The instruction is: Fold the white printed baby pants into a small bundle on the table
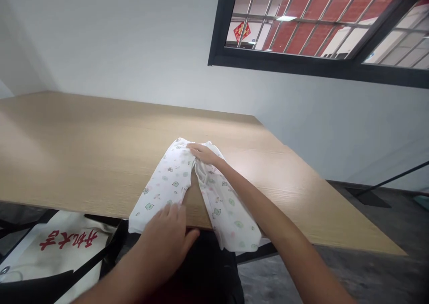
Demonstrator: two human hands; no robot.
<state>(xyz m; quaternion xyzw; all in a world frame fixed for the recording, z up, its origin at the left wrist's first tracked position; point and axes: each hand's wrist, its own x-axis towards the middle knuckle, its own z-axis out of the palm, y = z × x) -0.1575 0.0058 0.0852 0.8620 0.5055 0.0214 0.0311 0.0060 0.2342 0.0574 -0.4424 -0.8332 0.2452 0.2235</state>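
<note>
Pressing my left hand (167, 237) flat, fingers spread, on the soft printed pants (174, 179) overhanging the smooth wooden table's (83, 152) near edge; my right hand (203, 153) is lying open on the waistband (197, 148).

White trousers (174, 179) printed with small green and pink figures; light wood table (83, 147); white bag (50, 246) lettered red.

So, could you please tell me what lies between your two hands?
The white printed trousers and a bare wedge of wooden table, in the head view.
</note>
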